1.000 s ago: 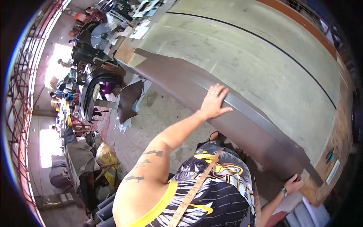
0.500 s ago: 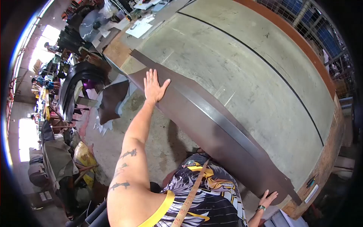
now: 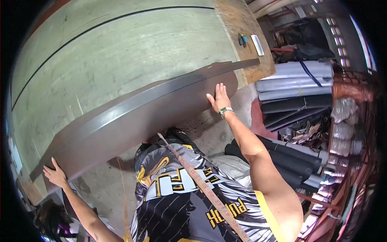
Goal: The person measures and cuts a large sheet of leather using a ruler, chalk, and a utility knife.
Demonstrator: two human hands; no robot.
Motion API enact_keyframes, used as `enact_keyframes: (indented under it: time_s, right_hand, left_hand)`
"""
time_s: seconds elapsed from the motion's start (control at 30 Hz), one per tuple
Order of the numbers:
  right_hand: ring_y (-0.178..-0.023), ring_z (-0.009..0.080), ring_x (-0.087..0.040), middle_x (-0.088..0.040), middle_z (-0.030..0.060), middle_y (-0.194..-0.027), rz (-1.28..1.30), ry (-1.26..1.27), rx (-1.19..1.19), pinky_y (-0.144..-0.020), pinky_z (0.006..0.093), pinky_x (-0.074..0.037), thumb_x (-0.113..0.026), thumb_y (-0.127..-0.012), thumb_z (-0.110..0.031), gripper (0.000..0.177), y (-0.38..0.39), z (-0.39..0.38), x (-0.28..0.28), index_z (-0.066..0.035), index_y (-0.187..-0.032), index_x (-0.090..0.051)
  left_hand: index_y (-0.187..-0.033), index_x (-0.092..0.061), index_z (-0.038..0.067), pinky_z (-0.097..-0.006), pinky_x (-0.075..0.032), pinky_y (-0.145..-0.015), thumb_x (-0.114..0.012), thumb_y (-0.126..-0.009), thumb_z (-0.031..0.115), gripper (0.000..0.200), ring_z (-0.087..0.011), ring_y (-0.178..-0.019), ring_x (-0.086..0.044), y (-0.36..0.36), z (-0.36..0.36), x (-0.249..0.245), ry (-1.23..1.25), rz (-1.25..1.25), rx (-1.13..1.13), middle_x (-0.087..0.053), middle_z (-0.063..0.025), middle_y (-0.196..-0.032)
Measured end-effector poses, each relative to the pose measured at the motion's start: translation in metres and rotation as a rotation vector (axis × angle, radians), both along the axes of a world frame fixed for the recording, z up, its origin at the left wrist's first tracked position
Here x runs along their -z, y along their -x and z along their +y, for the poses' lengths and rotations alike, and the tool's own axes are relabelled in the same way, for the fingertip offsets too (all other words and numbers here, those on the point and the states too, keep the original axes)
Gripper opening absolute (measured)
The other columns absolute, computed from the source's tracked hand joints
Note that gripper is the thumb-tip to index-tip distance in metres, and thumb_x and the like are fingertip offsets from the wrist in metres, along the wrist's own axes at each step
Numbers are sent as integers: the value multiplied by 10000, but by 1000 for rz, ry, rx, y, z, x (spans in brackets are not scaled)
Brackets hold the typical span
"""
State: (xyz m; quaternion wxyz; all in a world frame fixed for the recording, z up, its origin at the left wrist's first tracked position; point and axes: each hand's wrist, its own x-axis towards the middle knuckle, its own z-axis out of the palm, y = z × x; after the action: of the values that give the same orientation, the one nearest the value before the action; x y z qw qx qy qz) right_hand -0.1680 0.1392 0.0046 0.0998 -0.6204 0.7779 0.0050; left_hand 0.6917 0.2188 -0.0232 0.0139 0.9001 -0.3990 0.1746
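A long brown sheet, looking like leather, (image 3: 161, 111) lies along the near edge of the table (image 3: 161, 50) and hangs down over it toward my body. A shiny band runs along its bend, and a narrow strip end (image 3: 252, 63) of the same colour sticks out at the right. My left hand (image 3: 55, 173) rests open on the sheet's left end, thumb raised apart from the fingers. Near its right end, my right hand (image 3: 219, 99) is pressed flat on the hanging part, fingers stretched. A measuring tape (image 3: 205, 189) hangs down my front.
Small hand tools (image 3: 242, 40) and a white bar-shaped object (image 3: 257, 45) lie on the wooden right end of the table. Stacked grey and black rolls (image 3: 296, 82) stand to the right, with more dark rolls (image 3: 278, 155) beside my right arm.
My view has swung to the right, bringing the table's right end and the stacked rolls into sight. Both hands remain open on the brown sheet, near its two ends.
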Motion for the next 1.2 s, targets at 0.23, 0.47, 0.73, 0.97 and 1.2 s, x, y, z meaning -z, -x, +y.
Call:
enact_keyframes:
  time_s: [0.23, 0.47, 0.73, 0.97, 1.2]
  right_hand:
    - [-1469, 480, -321, -327, 329, -1582, 87, 82, -67, -1194, 476, -335, -574, -974, -549, 852, -2, 0, 10, 82, -1506, -367]
    - [-1079, 363, -695, -721, 241, -1134, -518, -63, -115, -946, 436, -549, -681, -933, -423, 495, 84, -72, -69, 14, -1164, -695]
    - [-1029, 413, -680, -716, 244, -1060, -100, 386, 190, -919, 493, -533, -638, -923, -235, 279, 374, -244, -4, -34, -1102, -709]
    - [-1043, 413, -671, -704, 234, -1062, 71, 231, 248, -922, 507, -529, -768, -868, -351, 389, 421, -282, 37, -9, -1044, -706]
    - [-749, 220, -707, -714, 126, -773, -573, 153, 250, -667, 352, -549, -796, -844, -198, 235, 498, -301, 47, -9, -934, -690]
  left_hand:
    - [-1473, -484, -1, -482, -313, -1194, -744, -897, 425, 762, -394, -1458, -355, 187, -46, -22, 72, 275, 633, -424, -233, -1546]
    - [-1460, -472, 7, -516, -277, -1212, -797, -798, 500, 887, -424, -1380, -403, 478, -97, -37, 16, 452, 843, -476, -225, -1445]
    - [-1417, -486, -33, -554, -301, -1188, -788, -790, 549, 907, -449, -1342, -422, 732, -149, -33, -10, 514, 911, -501, -231, -1396]
    - [-1346, -549, 23, -525, -371, -1117, -836, -758, 498, 809, -404, -1275, -463, 829, -173, -33, 82, 543, 893, -525, -178, -1325]
    - [-1335, -566, 50, -515, -347, -1141, -803, -772, 563, 798, -389, -1286, -468, 832, -173, -29, 48, 518, 840, -539, -145, -1312]
